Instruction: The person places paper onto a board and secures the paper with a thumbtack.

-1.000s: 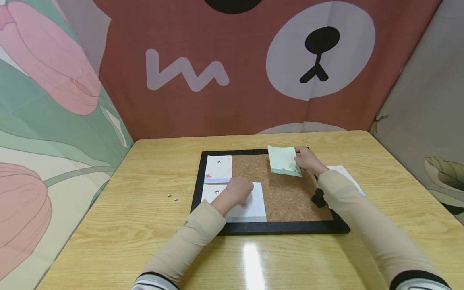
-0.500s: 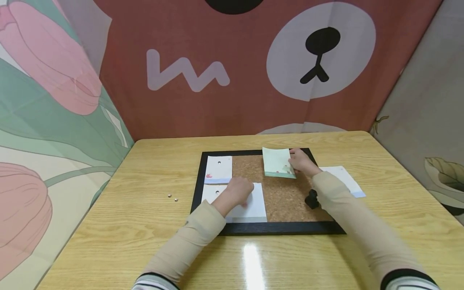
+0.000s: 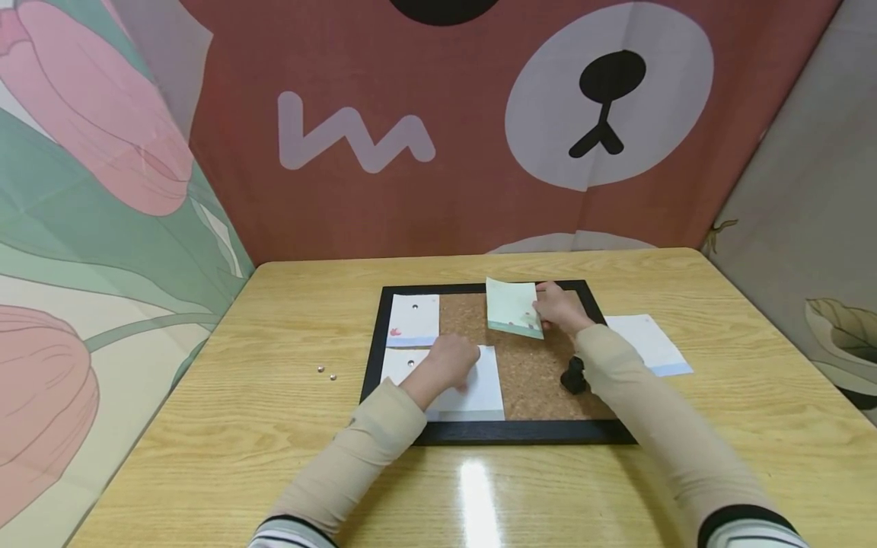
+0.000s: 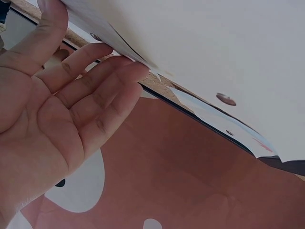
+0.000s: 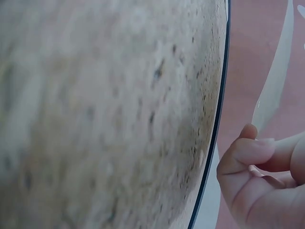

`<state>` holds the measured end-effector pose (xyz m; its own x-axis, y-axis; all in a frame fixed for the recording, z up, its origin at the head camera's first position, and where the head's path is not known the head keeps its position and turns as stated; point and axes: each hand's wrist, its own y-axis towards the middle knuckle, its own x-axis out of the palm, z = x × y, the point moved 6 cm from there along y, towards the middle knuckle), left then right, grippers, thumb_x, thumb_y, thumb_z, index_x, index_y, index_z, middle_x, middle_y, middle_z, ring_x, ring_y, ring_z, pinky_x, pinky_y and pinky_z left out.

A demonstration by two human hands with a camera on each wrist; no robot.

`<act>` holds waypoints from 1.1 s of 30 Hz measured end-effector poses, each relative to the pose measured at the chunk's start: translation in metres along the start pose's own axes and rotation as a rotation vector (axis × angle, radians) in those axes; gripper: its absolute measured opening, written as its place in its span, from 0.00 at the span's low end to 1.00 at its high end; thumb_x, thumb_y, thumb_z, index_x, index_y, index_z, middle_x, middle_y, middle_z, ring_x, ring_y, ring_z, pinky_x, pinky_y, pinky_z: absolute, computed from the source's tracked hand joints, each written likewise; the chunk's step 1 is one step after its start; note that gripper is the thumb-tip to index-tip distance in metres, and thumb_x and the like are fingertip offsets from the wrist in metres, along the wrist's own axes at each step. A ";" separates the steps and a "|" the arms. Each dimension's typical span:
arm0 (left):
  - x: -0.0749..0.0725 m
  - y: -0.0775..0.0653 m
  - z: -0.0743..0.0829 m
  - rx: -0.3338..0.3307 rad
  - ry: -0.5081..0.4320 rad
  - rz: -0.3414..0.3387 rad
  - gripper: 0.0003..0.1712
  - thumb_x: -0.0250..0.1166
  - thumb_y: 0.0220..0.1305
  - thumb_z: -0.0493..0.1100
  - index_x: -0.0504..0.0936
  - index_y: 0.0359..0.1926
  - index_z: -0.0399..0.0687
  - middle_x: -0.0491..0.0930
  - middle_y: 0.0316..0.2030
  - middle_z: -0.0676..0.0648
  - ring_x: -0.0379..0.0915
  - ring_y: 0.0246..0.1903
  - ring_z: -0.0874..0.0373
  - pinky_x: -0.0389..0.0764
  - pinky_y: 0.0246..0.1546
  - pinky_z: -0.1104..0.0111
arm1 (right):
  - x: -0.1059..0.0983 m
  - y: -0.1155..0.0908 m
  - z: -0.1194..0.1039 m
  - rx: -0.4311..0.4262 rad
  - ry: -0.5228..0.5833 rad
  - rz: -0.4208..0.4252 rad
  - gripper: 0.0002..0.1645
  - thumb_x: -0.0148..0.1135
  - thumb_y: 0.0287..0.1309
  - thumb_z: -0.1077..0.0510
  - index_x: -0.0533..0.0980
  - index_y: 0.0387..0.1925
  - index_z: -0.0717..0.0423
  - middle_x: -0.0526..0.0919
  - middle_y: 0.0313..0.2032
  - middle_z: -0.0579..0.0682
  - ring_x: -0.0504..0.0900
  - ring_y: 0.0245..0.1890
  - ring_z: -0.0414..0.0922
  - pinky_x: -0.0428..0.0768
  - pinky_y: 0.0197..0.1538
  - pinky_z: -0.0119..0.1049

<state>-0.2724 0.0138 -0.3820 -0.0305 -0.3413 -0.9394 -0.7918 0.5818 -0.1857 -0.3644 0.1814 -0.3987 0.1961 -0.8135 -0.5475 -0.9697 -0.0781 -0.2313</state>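
Note:
My right hand [image 3: 560,304] pinches the right edge of a pale green note sheet [image 3: 512,304], held above the upper middle of a black-framed cork board [image 3: 541,388]. In the right wrist view, thumb and finger meet on the sheet's edge [image 5: 271,102]. My left hand [image 3: 448,361] rests over a wide white sheet [image 3: 486,388] at the board's lower left. Seen from the left wrist, its fingers [image 4: 109,107] are loosely extended, tips at the paper. A metal thumbtack [image 4: 226,99] is in that sheet. Above it, a smaller white note [image 3: 414,323] bears another tack [image 3: 414,307].
Two loose metal tacks [image 3: 326,373] lie on the wooden table [image 3: 274,426] left of the board. A white note sheet with a blue band [image 3: 651,346] lies on the table beyond the right frame edge. A patterned cloth [image 3: 438,205] hangs behind the table.
My right hand has carried the pale green sheet leftward over the board, uncovering more of the white sheet at right. The left hand has stayed in place.

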 end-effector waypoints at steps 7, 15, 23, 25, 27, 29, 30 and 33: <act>0.000 0.000 0.000 -0.007 -0.004 -0.012 0.23 0.75 0.35 0.51 0.81 0.36 0.50 0.80 0.32 0.52 0.74 0.29 0.57 0.75 0.27 0.67 | 0.010 0.001 -0.006 0.017 0.023 -0.030 0.27 0.37 0.65 0.66 0.46 0.63 0.67 0.64 0.40 0.61 0.63 0.15 0.41 0.68 0.23 0.35; 0.000 0.000 0.000 -0.014 -0.013 -0.018 0.21 0.76 0.36 0.50 0.82 0.35 0.51 0.80 0.30 0.53 0.71 0.25 0.59 0.74 0.25 0.67 | 0.018 0.014 -0.014 0.033 -0.012 -0.023 0.26 0.38 0.64 0.68 0.52 0.63 0.66 0.65 0.17 0.51 0.60 0.12 0.40 0.70 0.21 0.34; 0.000 0.000 0.001 -0.010 -0.001 -0.014 0.22 0.75 0.36 0.51 0.82 0.36 0.50 0.80 0.31 0.53 0.72 0.26 0.59 0.75 0.25 0.67 | 0.028 0.014 -0.024 0.011 -0.060 -0.045 0.26 0.38 0.63 0.67 0.52 0.63 0.67 0.68 0.43 0.63 0.60 0.11 0.39 0.70 0.20 0.34; 0.000 0.000 0.001 -0.013 -0.003 -0.015 0.22 0.75 0.36 0.50 0.82 0.36 0.50 0.80 0.31 0.53 0.72 0.26 0.59 0.75 0.25 0.67 | 0.031 0.015 -0.024 0.007 -0.068 -0.047 0.26 0.39 0.63 0.68 0.52 0.62 0.67 0.66 0.47 0.65 0.61 0.11 0.39 0.70 0.19 0.33; -0.001 -0.001 0.001 -0.017 -0.004 -0.016 0.22 0.75 0.36 0.50 0.82 0.35 0.50 0.80 0.31 0.53 0.72 0.26 0.59 0.75 0.25 0.67 | 0.033 0.016 -0.025 0.006 -0.072 -0.045 0.25 0.40 0.63 0.68 0.53 0.61 0.67 0.64 0.51 0.65 0.61 0.11 0.39 0.69 0.18 0.33; -0.001 -0.001 0.000 -0.019 -0.007 -0.020 0.21 0.75 0.36 0.50 0.82 0.35 0.50 0.80 0.31 0.53 0.73 0.27 0.59 0.75 0.25 0.67 | 0.035 0.017 -0.025 0.002 -0.088 -0.042 0.25 0.40 0.63 0.68 0.53 0.60 0.67 0.63 0.53 0.66 0.62 0.11 0.39 0.69 0.17 0.33; -0.001 -0.001 0.000 -0.019 -0.009 -0.021 0.21 0.75 0.36 0.50 0.82 0.35 0.50 0.80 0.31 0.52 0.73 0.27 0.59 0.75 0.25 0.67 | 0.036 0.017 -0.025 0.010 -0.095 -0.040 0.25 0.40 0.63 0.67 0.53 0.60 0.66 0.62 0.54 0.65 0.61 0.11 0.39 0.69 0.18 0.32; -0.001 -0.001 0.000 -0.018 -0.008 -0.024 0.21 0.75 0.36 0.50 0.82 0.35 0.50 0.80 0.31 0.52 0.72 0.27 0.59 0.75 0.25 0.67 | 0.038 0.018 -0.026 0.014 -0.115 -0.044 0.25 0.40 0.63 0.66 0.51 0.61 0.67 0.61 0.55 0.65 0.62 0.12 0.39 0.69 0.18 0.32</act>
<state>-0.2717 0.0135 -0.3806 -0.0065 -0.3486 -0.9372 -0.8030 0.5603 -0.2029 -0.3786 0.1336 -0.4028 0.2547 -0.7379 -0.6250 -0.9578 -0.1037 -0.2680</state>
